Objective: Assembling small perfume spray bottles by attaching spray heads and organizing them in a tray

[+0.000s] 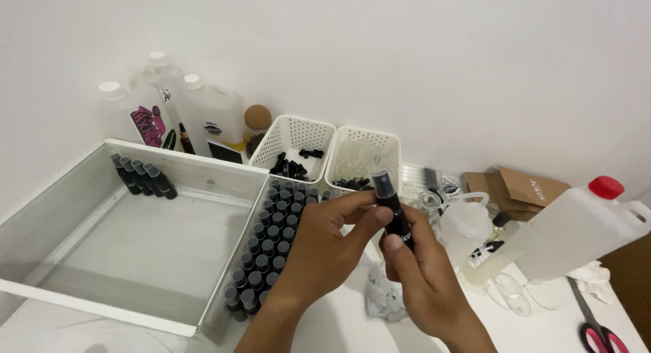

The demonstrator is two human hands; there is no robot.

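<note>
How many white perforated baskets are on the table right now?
2. The left basket and the right basket stand side by side against the wall, behind the hands. Others may sit out of view.

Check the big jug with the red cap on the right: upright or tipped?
Tipped. The red-capped jug lies slanted, cap end raised toward the upper right, base end down by the small squeeze bottle. Neither hand touches it.

free: shallow tray [61,210] floor | blocked: packed bottle rows [268,251], baskets [293,132], jug [576,231] right
</note>
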